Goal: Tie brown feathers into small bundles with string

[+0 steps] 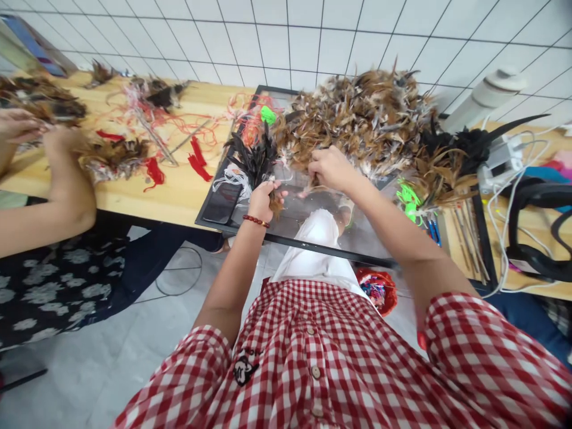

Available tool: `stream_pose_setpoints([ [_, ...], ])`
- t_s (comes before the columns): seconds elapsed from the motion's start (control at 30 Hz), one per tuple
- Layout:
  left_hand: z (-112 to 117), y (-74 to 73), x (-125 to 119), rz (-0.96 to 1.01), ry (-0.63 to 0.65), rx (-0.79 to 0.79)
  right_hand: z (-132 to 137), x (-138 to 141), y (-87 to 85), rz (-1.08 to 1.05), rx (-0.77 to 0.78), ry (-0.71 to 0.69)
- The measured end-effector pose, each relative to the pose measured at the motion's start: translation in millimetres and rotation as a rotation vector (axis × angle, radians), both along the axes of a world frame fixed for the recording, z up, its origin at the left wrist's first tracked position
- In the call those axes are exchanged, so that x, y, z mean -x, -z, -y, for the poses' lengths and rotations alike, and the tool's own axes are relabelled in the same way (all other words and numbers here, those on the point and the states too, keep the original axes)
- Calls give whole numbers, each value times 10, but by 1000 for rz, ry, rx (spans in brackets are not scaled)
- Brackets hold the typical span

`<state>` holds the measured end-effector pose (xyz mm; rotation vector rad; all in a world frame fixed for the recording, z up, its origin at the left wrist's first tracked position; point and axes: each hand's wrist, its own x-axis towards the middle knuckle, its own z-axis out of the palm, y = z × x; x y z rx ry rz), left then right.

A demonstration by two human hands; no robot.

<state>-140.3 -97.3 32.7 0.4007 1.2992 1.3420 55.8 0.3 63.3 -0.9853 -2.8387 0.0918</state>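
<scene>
Brown feathers (357, 116) on black-rimmed tray (313, 246)

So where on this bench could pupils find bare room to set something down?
The table is bare left of the panel, between the red threads and front edge. The panel has a mostly bare patch between the left hand and right forearm, by its front rim. Crowded: far side, with the feather pile; right end, with green thread and sticks.

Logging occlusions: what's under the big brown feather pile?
Along the near edge of the brown feather pile, by the right hand, a clear dark-framed panel shows. Whatever lies directly underneath is covered.
</scene>
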Motion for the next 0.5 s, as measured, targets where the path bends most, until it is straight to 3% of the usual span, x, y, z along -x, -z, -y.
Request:
stream_pose_setpoints([
  [0.07, -10, 14, 22, -20, -13, -12, 51, -258, 14, -63, 12, -62],
  [0.13, 16, 28, 32, -60, -28, -49, 129, -487, 36, -151, 23, 6],
  [0.27, 143, 30, -54, -146, 16, -137, 351, -745, 33, -243, 112, 459],
  [0.33, 229, 9, -151, -186, 132, -182, 499, -724, 22, -192, 230, 606],
  [0.4, 312, -26, -251, -229, 279, -250, 669, -609, 32, -129, 340, 661],
  [0.5, 409, -74, -321, -229, 330, -331, 919, -390, 73, -22, 325, 689],
])
